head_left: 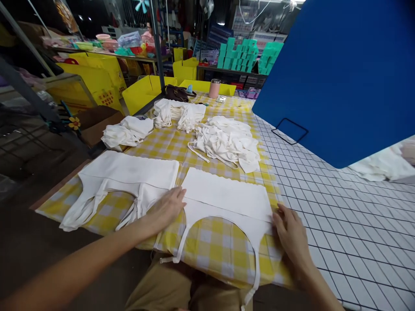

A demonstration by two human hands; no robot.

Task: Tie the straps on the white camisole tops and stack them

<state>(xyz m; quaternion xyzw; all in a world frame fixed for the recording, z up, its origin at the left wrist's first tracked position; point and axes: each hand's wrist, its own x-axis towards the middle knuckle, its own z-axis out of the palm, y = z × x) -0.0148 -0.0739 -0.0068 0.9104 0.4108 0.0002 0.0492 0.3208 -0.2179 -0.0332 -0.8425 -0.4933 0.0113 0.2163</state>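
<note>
A white strappy top (223,196) lies flat in front of me, its scalloped edge away from me and its two thin straps hanging toward my lap. My left hand (170,205) rests with outstretched fingers at its left edge, fingertips touching the fabric. At the opposite edge is my right hand (290,229), thumb against the fabric and fingers bent a little apart. Left of this top, a stack of similar white tops (129,170) is laid out the same way, partly under my left forearm. Beyond lies a loose heap of white tops (227,140).
A yellow checked cloth (223,255) covers the table. Behind are folded white bundles (178,113), a crumpled white pile (128,131), a dark bag (177,93) and a pink cup (214,88). On the right stand a wire grid (311,207) and a large blue panel (337,77).
</note>
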